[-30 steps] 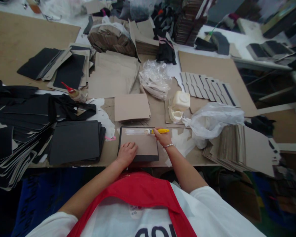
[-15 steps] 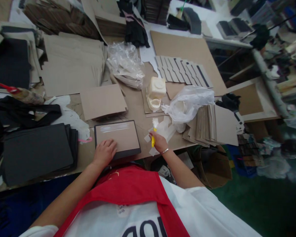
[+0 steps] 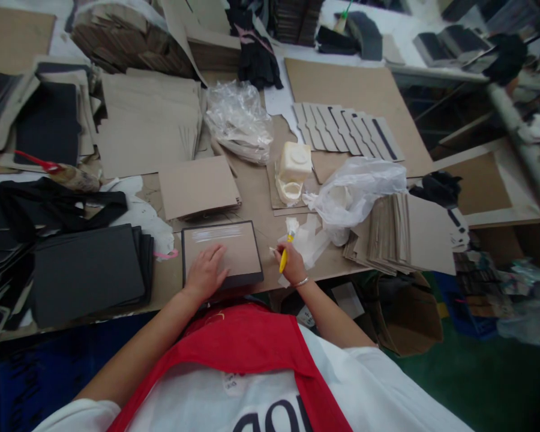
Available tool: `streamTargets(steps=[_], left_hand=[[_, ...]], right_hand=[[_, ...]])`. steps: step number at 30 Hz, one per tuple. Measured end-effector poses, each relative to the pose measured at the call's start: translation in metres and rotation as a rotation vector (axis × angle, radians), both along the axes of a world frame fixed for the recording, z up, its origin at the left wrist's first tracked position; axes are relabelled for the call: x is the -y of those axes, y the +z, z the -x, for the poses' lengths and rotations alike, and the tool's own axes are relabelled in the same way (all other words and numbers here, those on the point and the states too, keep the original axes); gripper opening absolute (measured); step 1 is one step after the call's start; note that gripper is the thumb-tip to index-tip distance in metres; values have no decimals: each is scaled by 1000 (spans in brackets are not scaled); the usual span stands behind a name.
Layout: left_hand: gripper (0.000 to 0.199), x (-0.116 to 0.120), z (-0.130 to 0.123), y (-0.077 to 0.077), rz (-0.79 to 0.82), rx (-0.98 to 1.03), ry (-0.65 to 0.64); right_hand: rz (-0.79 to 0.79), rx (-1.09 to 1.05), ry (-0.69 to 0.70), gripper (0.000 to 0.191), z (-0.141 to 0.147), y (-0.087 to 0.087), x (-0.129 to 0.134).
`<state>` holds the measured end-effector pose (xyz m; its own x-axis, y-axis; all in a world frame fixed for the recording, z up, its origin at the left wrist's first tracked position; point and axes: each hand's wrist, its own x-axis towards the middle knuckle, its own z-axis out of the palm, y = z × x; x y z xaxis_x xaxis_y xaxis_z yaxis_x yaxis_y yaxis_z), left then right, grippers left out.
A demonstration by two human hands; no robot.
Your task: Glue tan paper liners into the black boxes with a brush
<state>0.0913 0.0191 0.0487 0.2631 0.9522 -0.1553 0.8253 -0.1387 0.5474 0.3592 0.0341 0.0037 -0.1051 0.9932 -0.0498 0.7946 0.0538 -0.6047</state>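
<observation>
My left hand [image 3: 206, 273] lies with its fingers stretched out on a brown cardboard panel [image 3: 243, 249] with dark edges, near the table's front. Streaky, shiny pale marks run along the panel's far side. To the right, my right hand [image 3: 292, 264] is closed around the yellow handle of a brush [image 3: 283, 259]. Its pale bristles point away from me, above white paper or plastic strips [image 3: 308, 240]. A small whitish bit shows at the right fingertips; I cannot make out what it is. Beyond the brush stands an open-mouthed cream plastic container [image 3: 296, 161].
Dark panels [image 3: 87, 267] are stacked on the left, with a cardboard stack [image 3: 200, 186] behind my panel. Crumpled clear plastic [image 3: 238, 120] and a white plastic bag [image 3: 357, 186] lie farther back. Upright cardboard sheets [image 3: 427, 231] stand at right, above an open carton [image 3: 409, 318].
The view has shifted, so the scene sits farther right. My left hand has slid toward the panel's middle, its thumb spreading. The right hand keeps the brush near the white strips.
</observation>
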Motion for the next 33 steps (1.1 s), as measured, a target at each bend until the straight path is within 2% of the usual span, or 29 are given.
streamTargets(steps=[2, 4, 7, 9, 14, 18, 21, 24, 27, 30, 33], left_hand=[[66, -8, -18, 6, 64, 276, 6], [74, -15, -37, 8, 259, 568, -12], [55, -20, -52, 2, 595, 891, 17], [44, -21, -51, -3, 690, 944, 97], [29, -25, -24, -8, 685, 768, 187], [26, -34, 16, -9, 690, 617, 248], [27, -39, 55, -15, 627, 608, 413], [27, -42, 83, -25, 587, 642, 625], [24, -49, 93, -33, 487, 520, 696], [26, -57, 91, -37, 324, 272, 664], [27, -64, 89, -36, 247, 123, 640]], right_hand=[[1, -262, -25, 22, 14, 27, 0], [39, -454, -14, 25, 29, 49, -1], [60, -556, -21, 22, 47, 68, -6], [32, -525, -28, 21, 56, 69, -10], [-60, -278, 54, 30, 75, 54, -22], [-144, -149, -13, 22, 85, 32, -42], [-208, -104, -102, 23, 89, 13, -58], [-197, -42, -113, 23, 91, -4, -67], [-182, 18, -106, 24, 95, -17, -70], [-175, 82, -101, 25, 98, -25, -71], [-160, 151, -79, 27, 100, -28, -74]])
